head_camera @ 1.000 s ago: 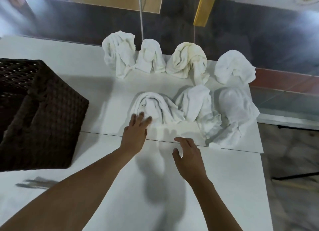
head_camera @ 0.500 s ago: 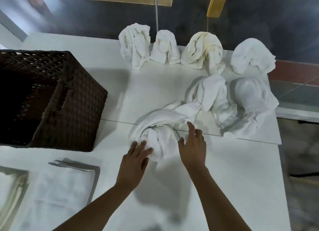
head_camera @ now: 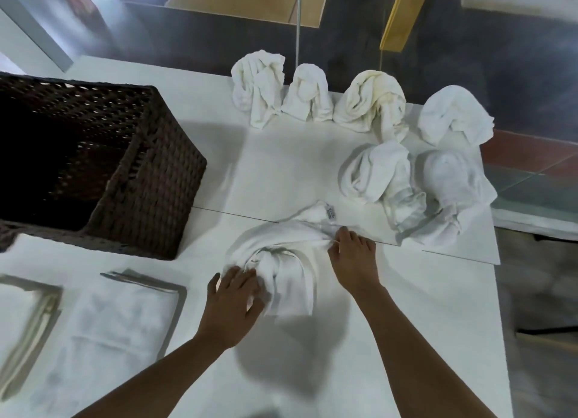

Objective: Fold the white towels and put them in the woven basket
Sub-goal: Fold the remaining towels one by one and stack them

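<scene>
A crumpled white towel (head_camera: 287, 261) lies on the white table (head_camera: 281, 173) in front of me. My left hand (head_camera: 233, 302) grips its near left edge. My right hand (head_camera: 352, 261) pinches the cloth on its right side, near a small label (head_camera: 330, 212). The dark woven basket (head_camera: 147, 198) stands open at the left, its inside dark. Several more bunched white towels sit at the back (head_camera: 308, 95) and right (head_camera: 375, 173). Two folded towels lie flat at the near left (head_camera: 125, 311) and at the frame's left edge (head_camera: 22, 314).
The table's right edge (head_camera: 500, 292) drops to a tiled floor. A seam (head_camera: 234, 213) runs across the tabletop. A thin pole (head_camera: 298, 20) rises behind the back towels, with a dark wall beyond.
The towel has been dragged from the middle of the table toward me. Both hands went from reaching flat to taking hold of it. The view shifted down and left, showing the folded towels.
</scene>
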### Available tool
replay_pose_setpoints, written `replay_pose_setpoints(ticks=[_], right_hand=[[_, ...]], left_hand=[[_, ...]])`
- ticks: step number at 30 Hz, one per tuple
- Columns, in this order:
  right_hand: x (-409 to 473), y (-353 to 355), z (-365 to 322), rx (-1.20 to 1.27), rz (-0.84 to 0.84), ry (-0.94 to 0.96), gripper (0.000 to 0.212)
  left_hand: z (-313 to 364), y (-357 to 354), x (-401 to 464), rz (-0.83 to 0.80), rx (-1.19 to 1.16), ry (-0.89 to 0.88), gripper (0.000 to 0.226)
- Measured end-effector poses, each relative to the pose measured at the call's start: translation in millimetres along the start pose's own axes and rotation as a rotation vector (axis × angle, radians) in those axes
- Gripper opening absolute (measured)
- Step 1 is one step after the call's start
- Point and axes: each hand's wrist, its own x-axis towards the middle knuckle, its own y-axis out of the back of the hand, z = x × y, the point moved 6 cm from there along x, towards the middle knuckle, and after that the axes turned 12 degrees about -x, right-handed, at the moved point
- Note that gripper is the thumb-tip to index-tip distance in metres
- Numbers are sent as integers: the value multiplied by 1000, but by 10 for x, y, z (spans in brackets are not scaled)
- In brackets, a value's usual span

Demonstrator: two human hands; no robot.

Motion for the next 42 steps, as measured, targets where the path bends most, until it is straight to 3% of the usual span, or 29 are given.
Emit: replay_pose_setpoints(ticks=[5,9,15,17,19,21,25,28,33,36,42], right_hand=[[-263,509,-152,509,-59,-86,4],[-348,1070,-402,805,-67,-159,5],[-625,1743,-862,962,-94,-184,12],[-744,1932,-987,1019,-70,-203,17],[-869,2138,-1095,1057,-39,-201,17],[-1000,2342,-1192,1062,-2,-162,12],[-1358,2607,-1313,1051,90,-102,13],[-1681,2614,-1448,916,112,-74,34],[-1938,2402,-1524,713,11,-96,20],[-2028,2513,-1477,647,-11,-59,42],[-2067,2942,-1146,405,-94,-63,24]], left_hand=[[64,75,25,-56,12,27,52],[343,397,-9,22,-172,-74,45],[1146,1017,-239,-146,-674,-173,95],[1273,1247,-307,-59,-766,-179,82],[1295,1518,-372,83,-801,-219,39],[1286,1784,-430,169,-819,-258,8],[1208,2221,-523,262,-994,-186,30],[1252,2496,-598,267,-1233,-148,12],[1383,2937,-798,380,-1032,-301,20],[1309,3122,-900,406,-873,-356,25],[1091,3334,-970,319,-986,-261,33]])
